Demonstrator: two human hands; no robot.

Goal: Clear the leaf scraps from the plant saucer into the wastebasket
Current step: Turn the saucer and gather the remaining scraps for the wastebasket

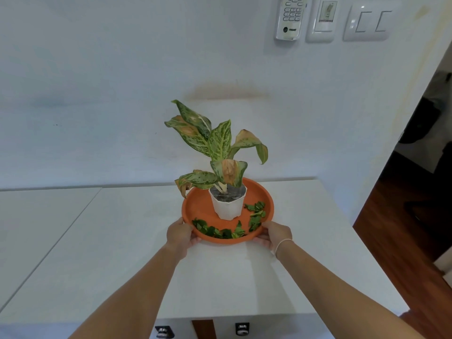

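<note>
Leaf scraps (221, 232): strewn in orange saucer (198, 204) from 3 to 7 o'clock around white pot (227, 207), on tabletop (97, 241). Arms outstretched; left hand (179, 234), right hand (275, 234), fingers gripping the saucer's near rim.

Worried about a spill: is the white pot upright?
Upright: the white plastic pot stands level in the round orange saucer, soil showing on top.

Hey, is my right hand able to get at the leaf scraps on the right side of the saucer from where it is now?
Probably yes. The right hand grips the saucer rim right beside the leaf scraps, nothing lies between them, and the white pot stands clear to their left. It would need to release its grip first.
</note>
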